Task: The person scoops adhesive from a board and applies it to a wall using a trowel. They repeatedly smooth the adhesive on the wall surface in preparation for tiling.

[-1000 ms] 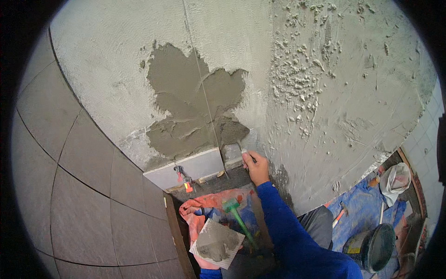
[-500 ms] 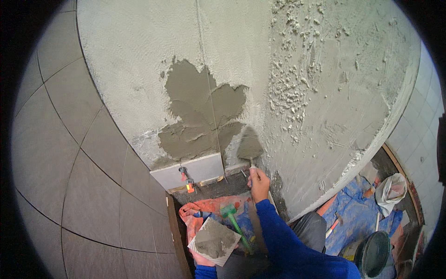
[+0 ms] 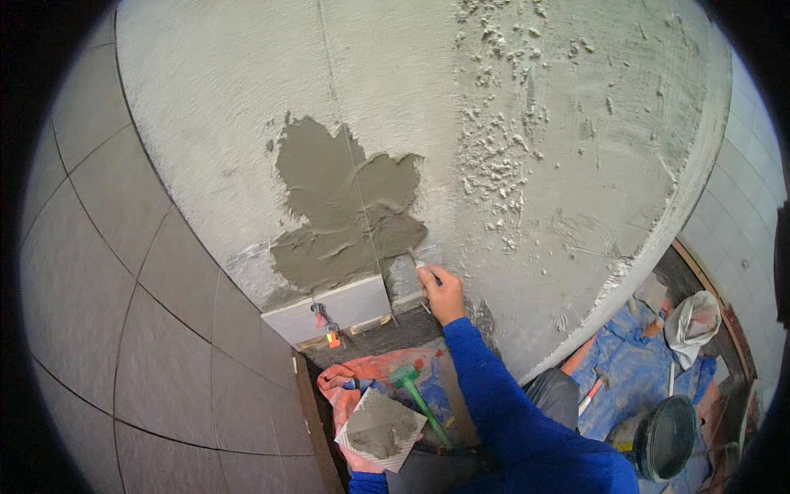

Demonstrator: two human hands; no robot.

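One trowel (image 3: pixel 415 262) is clamped in my right grip (image 3: pixel 443 292), its blade pressed flat on the wall (image 3: pixel 206 123) at the lower right edge of the wet mortar patch (image 3: pixel 346 210), just above the pale tile (image 3: pixel 333 306). My left grip (image 3: pixel 362 463) holds the mortar board (image 3: pixel 381 428) low from beneath, fingers hidden, beside the green mallet (image 3: pixel 415 391).

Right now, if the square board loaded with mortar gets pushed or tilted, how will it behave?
The board looks flat and stiff, so it probably won't flex. The wet grey mortar heaped on it likely makes it heavy and could slump off if tilted. It lies on cloth, so it may rock.
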